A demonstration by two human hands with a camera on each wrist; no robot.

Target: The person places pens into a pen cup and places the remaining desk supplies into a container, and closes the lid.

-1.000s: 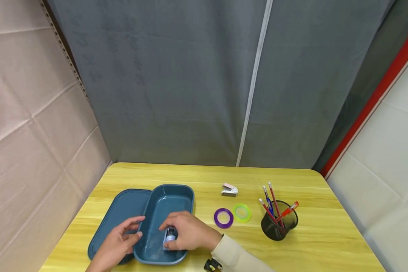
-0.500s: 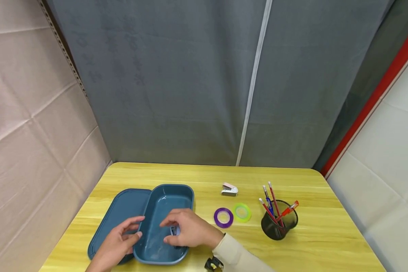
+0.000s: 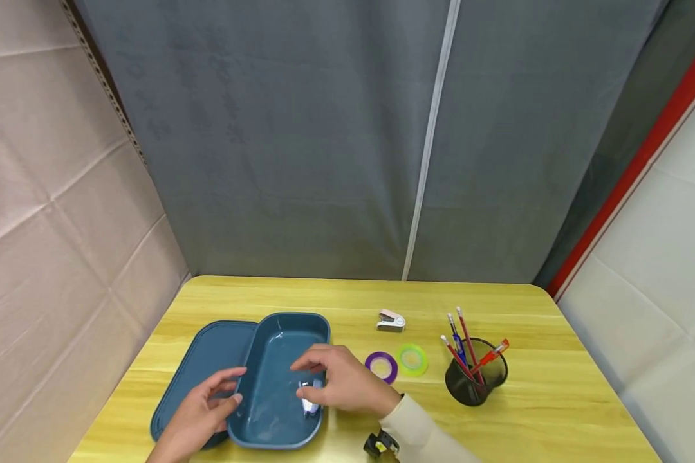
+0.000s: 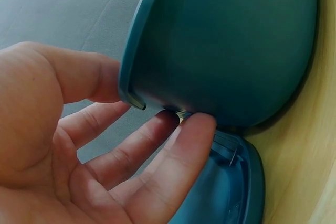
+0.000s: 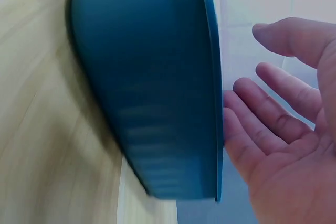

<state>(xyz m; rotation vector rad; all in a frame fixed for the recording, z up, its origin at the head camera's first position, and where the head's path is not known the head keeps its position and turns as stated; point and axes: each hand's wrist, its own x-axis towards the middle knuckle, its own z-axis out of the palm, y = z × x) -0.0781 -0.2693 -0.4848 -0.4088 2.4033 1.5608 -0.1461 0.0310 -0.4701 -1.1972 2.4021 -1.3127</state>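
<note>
My left hand (image 3: 199,411) is at the left side of a dark blue box (image 3: 275,386). In the left wrist view its thumb and fingers touch the rim and outer wall, without curling round them. A small pale-lavender and silver item (image 3: 309,406) lies in the box by its right wall, partly hidden by my right hand; its kind is unclear. My right hand (image 3: 344,379) hovers over the right rim, thumb and fingers spread apart and holding nothing. The right wrist view shows these fingers beside the rim. Partly under the box lies its matching blue lid (image 3: 203,360).
On the wooden table (image 3: 533,411), right of the box, are a purple tape roll (image 3: 373,359) and a green tape roll (image 3: 412,359). Behind them sits a small pink-and-white stapler (image 3: 390,320). A black mesh pen cup (image 3: 469,389) with several pencils and pens stands farther right.
My right hand has let go of the small lavender item and shifted up and right. The item has moved right, to the box's right wall. The left hand and box are still.
</note>
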